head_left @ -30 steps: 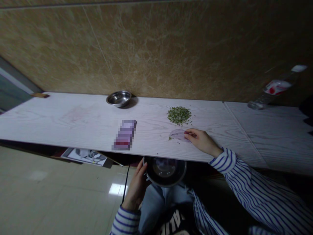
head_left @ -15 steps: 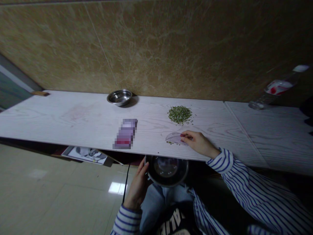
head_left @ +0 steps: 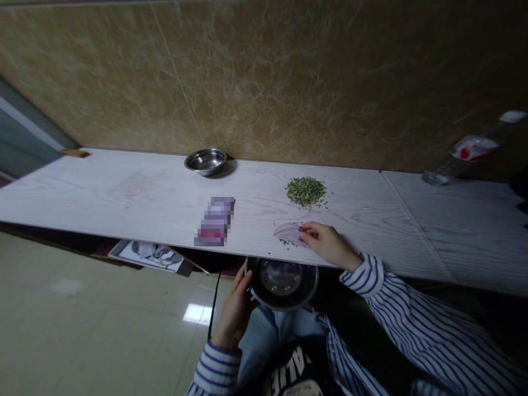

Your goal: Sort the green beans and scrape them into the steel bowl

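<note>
In the head view, my right hand (head_left: 325,242) pinches a thin, see-through plastic piece with a curved edge (head_left: 284,231), held low at the front of the white table. A few green bits lie beside and under this piece. Behind it is a loose heap of small green grains or beans (head_left: 306,192). My left hand (head_left: 235,308) grips the left side of a round metal bowl (head_left: 284,302), dark inside, just below the table's front edge and above my lap. What lies at the bottom of the bowl is hard to make out.
A small steel bowl (head_left: 205,162) stands by the wall. A pixelated, purplish flat object (head_left: 215,221) lies left of the middle of the white table (head_left: 157,220). A clear bottle (head_left: 466,151) is at the right. Under the table's left part, an open drawer (head_left: 148,257) sticks out.
My right hand has slid the plastic piece a little to the left along the table, near the front edge. My left hand keeps the bowl in place. The view has shifted slightly.
</note>
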`<state>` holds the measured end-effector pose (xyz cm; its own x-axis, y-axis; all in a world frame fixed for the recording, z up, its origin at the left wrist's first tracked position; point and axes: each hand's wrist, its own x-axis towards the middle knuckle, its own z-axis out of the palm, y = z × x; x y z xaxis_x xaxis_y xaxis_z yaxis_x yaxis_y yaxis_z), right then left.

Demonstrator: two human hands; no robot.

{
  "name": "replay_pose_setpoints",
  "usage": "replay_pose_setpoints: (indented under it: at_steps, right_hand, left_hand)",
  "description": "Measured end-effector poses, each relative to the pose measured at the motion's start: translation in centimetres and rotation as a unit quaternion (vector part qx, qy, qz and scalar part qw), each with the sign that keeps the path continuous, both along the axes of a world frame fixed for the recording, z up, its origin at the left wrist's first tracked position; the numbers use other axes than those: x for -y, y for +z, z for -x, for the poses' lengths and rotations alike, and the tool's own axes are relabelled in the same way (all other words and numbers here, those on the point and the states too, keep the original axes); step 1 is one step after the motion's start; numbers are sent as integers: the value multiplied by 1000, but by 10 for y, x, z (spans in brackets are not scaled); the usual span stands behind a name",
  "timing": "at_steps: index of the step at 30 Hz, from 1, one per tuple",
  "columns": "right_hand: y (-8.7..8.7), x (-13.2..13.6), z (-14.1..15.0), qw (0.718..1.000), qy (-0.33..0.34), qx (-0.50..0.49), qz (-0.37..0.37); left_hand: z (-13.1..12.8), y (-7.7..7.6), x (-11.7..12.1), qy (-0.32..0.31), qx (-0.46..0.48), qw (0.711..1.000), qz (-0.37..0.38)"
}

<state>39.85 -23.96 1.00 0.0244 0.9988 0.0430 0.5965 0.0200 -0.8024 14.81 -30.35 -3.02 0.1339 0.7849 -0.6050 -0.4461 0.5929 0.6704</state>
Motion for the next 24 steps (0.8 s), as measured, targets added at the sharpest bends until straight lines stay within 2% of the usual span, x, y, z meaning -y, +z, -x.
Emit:
replay_pose_setpoints:
  at_steps: [10,18,20,24]
  right_hand:
    - [18,12,27,997,72,26,14]
    - [18,30,28,993,115,21,3]
    - [15,34,20,996,92,5,0]
    - [7,31,-13,998,-43,-54,-14]
  left_hand:
    - [11,10,6,14,-13,1000,-6]
    - [13,8,7,8,-13,1000,-12]
    - [13,7,7,6,-17,1000,-11]
    - [11,7,6,1,-23,1000,-6]
